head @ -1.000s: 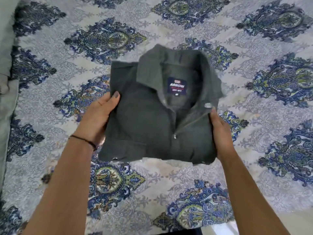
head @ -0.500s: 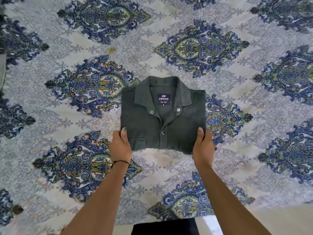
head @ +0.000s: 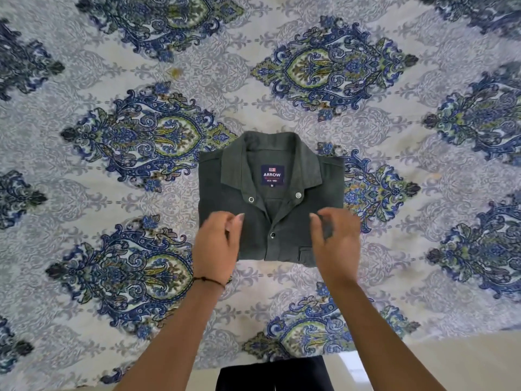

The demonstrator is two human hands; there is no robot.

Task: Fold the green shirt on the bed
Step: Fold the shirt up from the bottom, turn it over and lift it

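- Lying flat on the bed [head: 112,193], the green shirt [head: 284,218] is folded into a compact rectangle, with its collar on the far side from the person and its front facing up.
- A navy label [head: 272,174] sewn inside the neck reads "ARROW" in white capitals under a small emblem. The finer lines beneath it, one of them red, are too small to read.
- A small tab [head: 271,185] hangs just under the label; its single mark cannot be made out.
- Each collar tip carries a silver snap [head: 251,199], and another snap sits lower on the placket.
- A pocket flap [head: 306,251] shows at the near right corner of the fold.
- The left hand [head: 215,246] is over the shirt's near left corner, blurred, its fingers [head: 235,221] loosely curled and a little apart, with no cloth seen between them.
- The right hand [head: 337,244] is over the near right corner, also blurred, its fingers [head: 317,221] loosely bent and gripping nothing that shows.
- Whether either hand touches the fabric cannot be told.
- A thin black thread band [head: 210,280] circles the left wrist.
- The bedsheet is pale, printed with blue and green paisley medallions.
- Dark clothing [head: 270,373] shows at the bottom edge, beside a pale floor [head: 451,362].
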